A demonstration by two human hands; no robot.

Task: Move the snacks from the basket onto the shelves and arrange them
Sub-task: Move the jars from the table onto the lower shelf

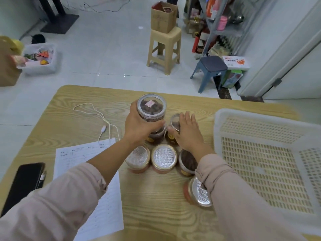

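My left hand (pixel 139 126) grips a clear snack jar (pixel 151 108) with dark pieces inside, stacked on top of another jar (pixel 156 137) on the wooden table (pixel 86 103). My right hand (pixel 188 131) curls round a second-row jar (pixel 174 123) just to the right. In front stand two foil-lidded jars (pixel 138 158) (pixel 164 158), a dark-filled jar (pixel 187 162) and, nearest me, another foil-lidded jar (pixel 199 193) partly hidden by my right sleeve. The white mesh basket (pixel 265 164) at the right has nothing in it.
A paper sheet (pixel 90 162), a black phone (pixel 26 180) and a white cable (pixel 102 122) lie at the table's left. Beyond the table stand a beige stool (pixel 165 47) bearing a cardboard box, a blue stool (pixel 208 70), a stocked shelf rack (pixel 220 23) and a floor bin (pixel 40 58).
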